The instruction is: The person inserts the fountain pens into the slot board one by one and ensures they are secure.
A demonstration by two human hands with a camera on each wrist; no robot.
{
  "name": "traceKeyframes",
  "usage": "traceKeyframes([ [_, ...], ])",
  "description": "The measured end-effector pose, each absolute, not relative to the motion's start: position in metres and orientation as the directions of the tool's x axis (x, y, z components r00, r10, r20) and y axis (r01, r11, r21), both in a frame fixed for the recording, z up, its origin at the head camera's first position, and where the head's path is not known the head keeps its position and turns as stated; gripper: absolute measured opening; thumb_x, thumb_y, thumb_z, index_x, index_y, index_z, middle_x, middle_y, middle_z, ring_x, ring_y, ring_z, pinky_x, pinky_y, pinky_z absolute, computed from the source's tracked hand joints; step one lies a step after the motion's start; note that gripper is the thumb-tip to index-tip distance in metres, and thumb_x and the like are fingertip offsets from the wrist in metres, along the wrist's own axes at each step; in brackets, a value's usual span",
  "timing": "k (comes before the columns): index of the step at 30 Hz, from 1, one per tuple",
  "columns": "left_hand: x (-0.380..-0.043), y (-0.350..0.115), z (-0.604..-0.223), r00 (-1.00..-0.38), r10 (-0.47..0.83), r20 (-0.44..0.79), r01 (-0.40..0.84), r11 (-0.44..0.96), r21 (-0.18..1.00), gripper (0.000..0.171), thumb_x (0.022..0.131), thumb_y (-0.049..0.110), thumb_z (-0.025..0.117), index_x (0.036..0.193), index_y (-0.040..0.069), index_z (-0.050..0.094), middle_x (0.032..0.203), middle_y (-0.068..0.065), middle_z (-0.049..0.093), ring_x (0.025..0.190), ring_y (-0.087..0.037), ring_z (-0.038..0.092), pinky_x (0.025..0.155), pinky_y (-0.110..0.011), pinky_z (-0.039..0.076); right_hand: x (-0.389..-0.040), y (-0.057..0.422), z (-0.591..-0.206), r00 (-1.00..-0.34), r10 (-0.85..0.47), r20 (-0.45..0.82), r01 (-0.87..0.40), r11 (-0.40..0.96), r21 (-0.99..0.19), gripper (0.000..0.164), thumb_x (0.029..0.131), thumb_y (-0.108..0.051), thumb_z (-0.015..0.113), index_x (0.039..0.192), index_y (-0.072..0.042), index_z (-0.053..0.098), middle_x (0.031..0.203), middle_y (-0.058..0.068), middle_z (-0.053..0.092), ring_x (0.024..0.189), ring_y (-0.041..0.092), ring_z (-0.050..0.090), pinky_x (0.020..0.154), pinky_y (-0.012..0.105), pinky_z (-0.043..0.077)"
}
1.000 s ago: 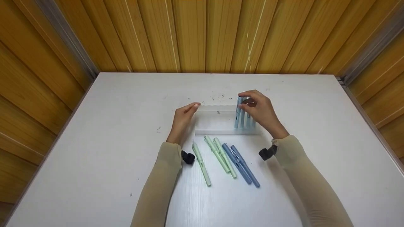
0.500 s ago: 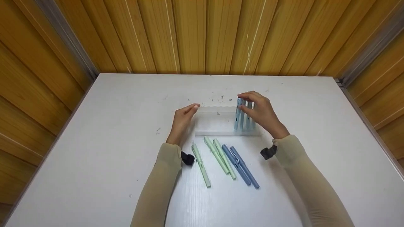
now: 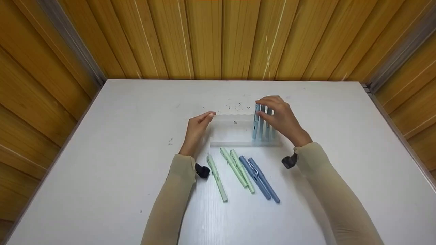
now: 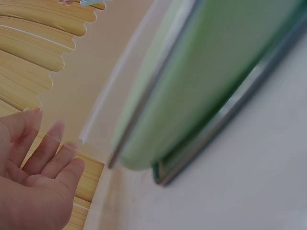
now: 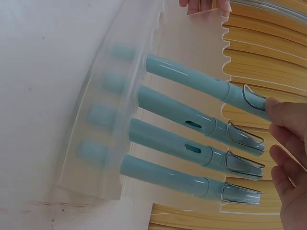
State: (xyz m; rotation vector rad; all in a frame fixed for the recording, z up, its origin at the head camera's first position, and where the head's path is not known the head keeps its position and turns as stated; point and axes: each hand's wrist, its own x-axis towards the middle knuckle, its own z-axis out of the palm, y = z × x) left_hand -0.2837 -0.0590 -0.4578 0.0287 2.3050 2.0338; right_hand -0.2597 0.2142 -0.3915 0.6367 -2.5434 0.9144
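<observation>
A frosted clear pen stand (image 3: pixel 231 143) with a notched back panel stands mid-table. My left hand (image 3: pixel 197 131) pinches the panel's upper left edge between thumb and forefinger. At the right end, my right hand (image 3: pixel 282 117) grips the top of a light blue pen (image 5: pixel 192 79) by its clip end. That pen's lower end sits in the stand's base, and it leans slightly apart from the others. Beside it, several more light blue pens (image 5: pixel 172 146) stand in the base. In the left wrist view, a green pen (image 4: pixel 201 76) looms blurred near the camera.
Before the stand lie a single green pen (image 3: pixel 217 178), two green pens (image 3: pixel 237 170) side by side, and two dark blue pens (image 3: pixel 260 179). The white table (image 3: pixel 102 170) has small dark marks. A wood-panelled wall (image 3: pixel 207 41) rises behind it.
My right hand has risen very slightly with the light blue pen over the last half second. My left hand keeps its place on the stand, and the pens on the table have not moved.
</observation>
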Motion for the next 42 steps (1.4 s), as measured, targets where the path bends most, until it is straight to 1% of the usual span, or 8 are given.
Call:
traceKeyframes([
  [6, -0.285, -0.058, -0.459, -0.997, 0.056, -0.044, -0.037, 0.116, 0.993, 0.035, 0.094, 0.038, 0.061, 0.119, 0.016, 0.069, 0.127, 0.001, 0.065, 0.129, -0.016, 0.052, 0.111, -0.034, 0.039, -0.263, 0.214, -0.393, -0.852, -0.287, 0.437, -0.497, 0.704, -0.507, 0.036, 0.085, -0.007, 0.072, 0.12, -0.004, 0.066, 0.123, 0.014, 0.063, 0.12, 0.028, 0.055, 0.101, 0.043, 0.048],
  [14, -0.285, -0.059, -0.456, -0.998, 0.044, -0.05, -0.044, 0.126, 0.991, 0.035, 0.094, 0.038, 0.062, 0.119, 0.015, 0.069, 0.127, -0.001, 0.065, 0.129, -0.017, 0.052, 0.111, -0.034, 0.038, -0.268, 0.214, -0.393, -0.861, -0.285, 0.422, -0.487, 0.703, -0.519, 0.034, 0.086, -0.007, 0.071, 0.12, -0.004, 0.066, 0.125, 0.013, 0.063, 0.123, 0.028, 0.053, 0.105, 0.044, 0.044],
  [22, -0.283, -0.059, -0.457, -0.998, 0.062, -0.03, -0.023, 0.107, 0.994, 0.036, 0.094, 0.037, 0.061, 0.12, 0.014, 0.068, 0.128, -0.002, 0.064, 0.129, -0.017, 0.051, 0.111, -0.035, 0.038, -0.271, 0.213, -0.394, -0.874, -0.282, 0.396, -0.465, 0.721, -0.514, 0.034, 0.088, -0.01, 0.07, 0.122, -0.006, 0.065, 0.127, 0.012, 0.062, 0.125, 0.027, 0.052, 0.105, 0.043, 0.045],
  [30, -0.284, -0.059, -0.457, -0.998, 0.06, -0.032, -0.025, 0.121, 0.992, 0.035, 0.095, 0.037, 0.06, 0.12, 0.015, 0.068, 0.13, -0.001, 0.063, 0.13, -0.018, 0.051, 0.111, -0.036, 0.039, -0.274, 0.212, -0.394, -0.884, -0.277, 0.377, -0.447, 0.736, -0.508, 0.036, 0.087, -0.009, 0.07, 0.122, -0.006, 0.064, 0.127, 0.012, 0.062, 0.128, 0.029, 0.049, 0.108, 0.045, 0.041],
  [42, -0.285, -0.057, -0.458, -0.998, 0.038, -0.04, -0.034, 0.138, 0.99, 0.036, 0.094, 0.037, 0.061, 0.12, 0.014, 0.069, 0.128, -0.001, 0.064, 0.129, -0.017, 0.052, 0.111, -0.036, 0.039, -0.272, 0.209, -0.392, -0.917, -0.251, 0.31, -0.382, 0.772, -0.508, 0.038, 0.09, -0.013, 0.068, 0.127, -0.008, 0.062, 0.133, 0.012, 0.057, 0.13, 0.028, 0.047, 0.105, 0.044, 0.044],
])
